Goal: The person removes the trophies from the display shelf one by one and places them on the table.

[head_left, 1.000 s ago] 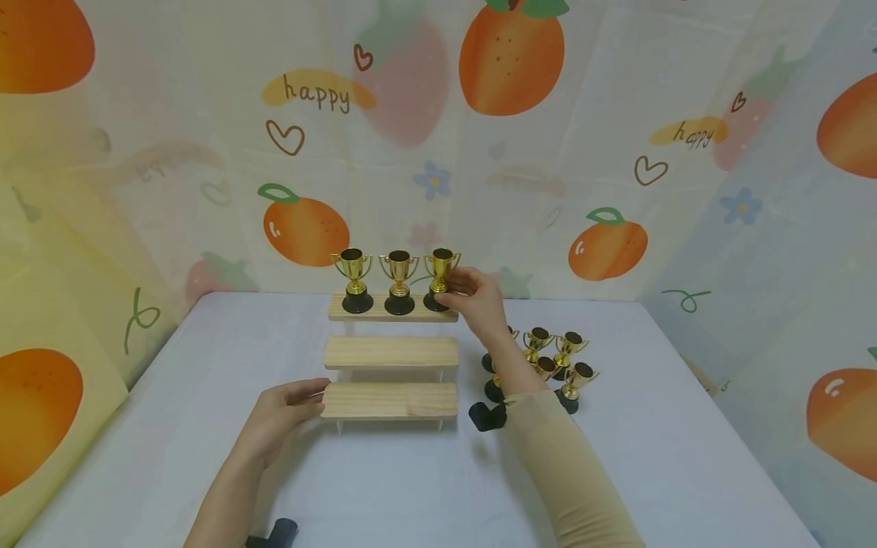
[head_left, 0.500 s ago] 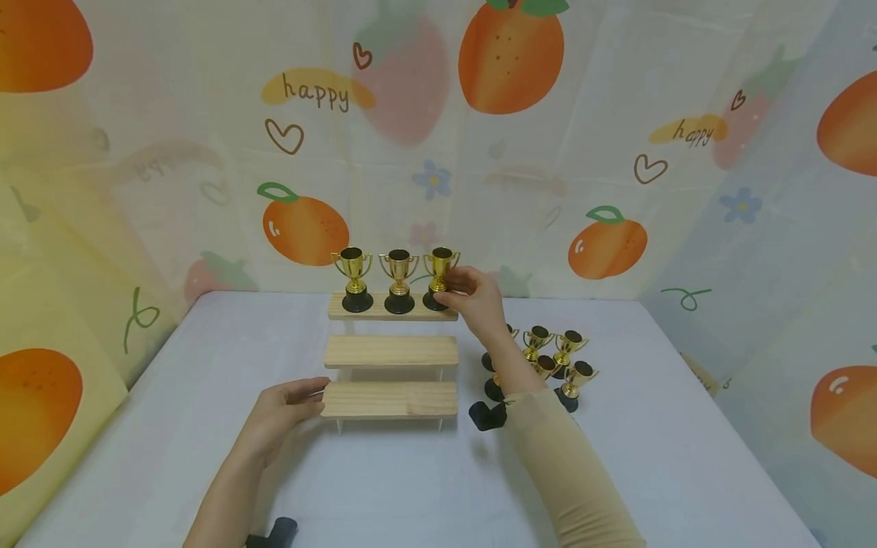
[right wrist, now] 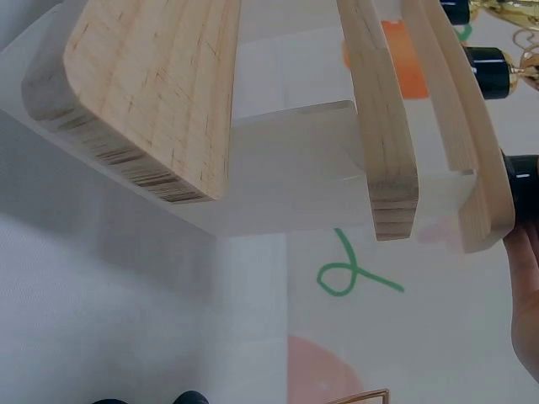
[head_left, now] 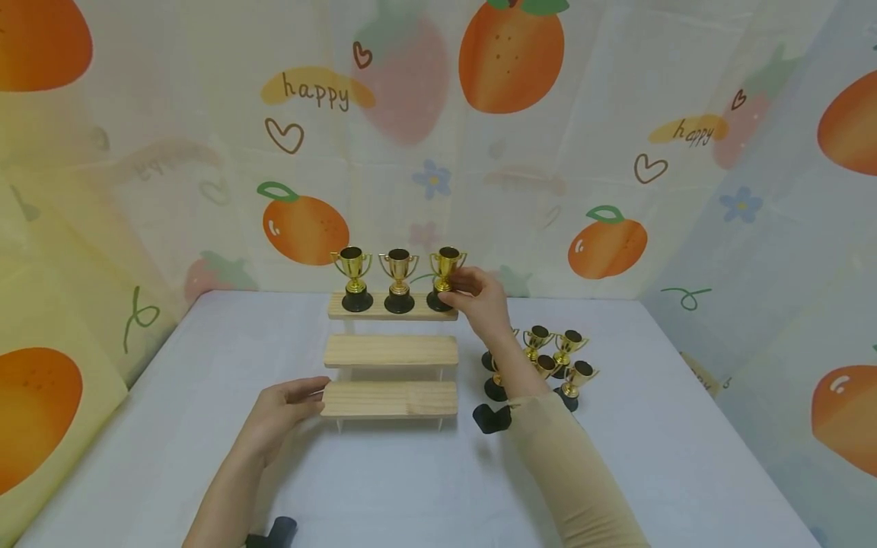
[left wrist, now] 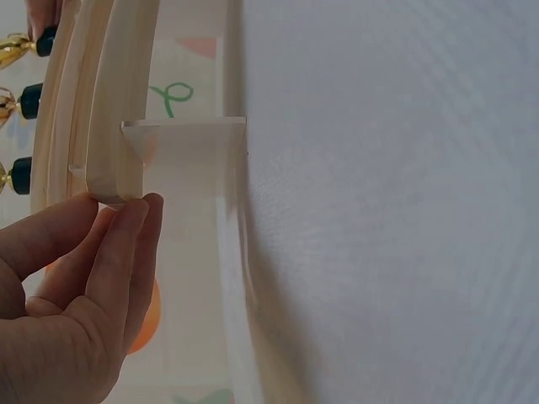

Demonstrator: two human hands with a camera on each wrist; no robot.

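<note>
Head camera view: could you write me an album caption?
A right hand holds the rightmost trophy of three on the top shelf; the left hand grips the lowest shelf.

Head cam: high, facing fwd/down, wide over tabletop (head_left: 384,487) + backdrop (head_left: 603,53). L wrist cam: close, rolled sideways, L end of shelves (left wrist: 116,109). R wrist cam: close, opp. end/roll; both share shelves.

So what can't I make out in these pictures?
Head view: some trophies on the table, partly hidden by the right forearm.
Right wrist view: most of the right hand and the trophy it holds, cut off by the right edge.
Left wrist view: the leftmost shelf trophy, cut off by the left edge.
</note>
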